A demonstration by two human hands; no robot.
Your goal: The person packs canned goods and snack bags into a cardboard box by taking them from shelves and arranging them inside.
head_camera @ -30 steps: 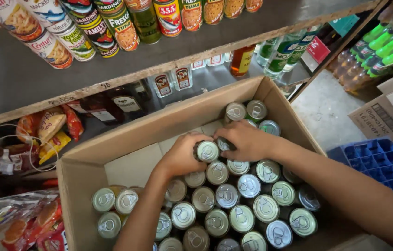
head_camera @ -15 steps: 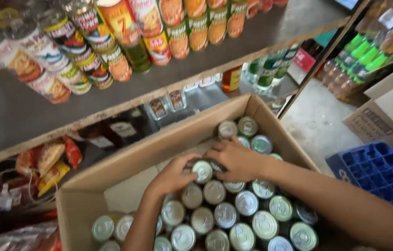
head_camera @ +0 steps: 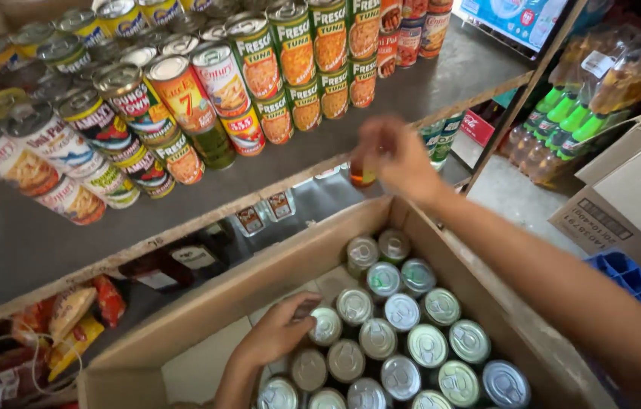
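Nearest the camera, the left hand (head_camera: 279, 333) was laid inside the open cardboard box (head_camera: 260, 284), fingers loosely bent and resting on the lid of a can at the edge of the packed cans (head_camera: 400, 341); nothing was seen clamped in it. The cans stood upright in close rows, silver pull-tab lids up, touching one another. They were judged rigid, smooth-sided and fairly heavy for their size, best taken round the wall just under the rim rather than by the tab. Farther off, the right hand (head_camera: 396, 159) was raised above the box's far wall toward the shelf (head_camera: 275, 178); it was blurred, and whether anything was gripped could not be told. On the shelf, stacked labelled cans (head_camera: 260, 68) were ranged in rows.
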